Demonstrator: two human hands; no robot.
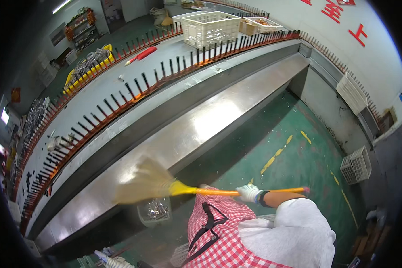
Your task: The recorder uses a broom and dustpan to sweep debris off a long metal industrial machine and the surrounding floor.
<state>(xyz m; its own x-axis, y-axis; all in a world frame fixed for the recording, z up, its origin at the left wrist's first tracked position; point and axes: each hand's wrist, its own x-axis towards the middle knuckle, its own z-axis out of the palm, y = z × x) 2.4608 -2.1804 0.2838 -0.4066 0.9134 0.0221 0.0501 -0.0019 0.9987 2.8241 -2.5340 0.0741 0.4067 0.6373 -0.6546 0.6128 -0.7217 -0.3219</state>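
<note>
A broom [145,183] with a fan of pale bristles, a yellow collar and an orange handle lies across my front, its bristles blurred over the steel ledge [219,107]. My right hand [249,193], in a white knit glove, is closed round the handle. The bristle end points left, the handle tip right. At the lower left edge, my left hand [114,260] shows only in part, also gloved in white. Its visible fingers look stretched out, apart from the broom, near a pale green slatted thing [85,262].
Above the ledge runs a conveyor line with upright black-tipped pegs [143,80]. A white crate [210,29] and a red object [146,53] rest on the table behind. A basket of shiny pieces [155,210] sits under the ledge; another white crate [356,165] stands right on the green floor [277,138].
</note>
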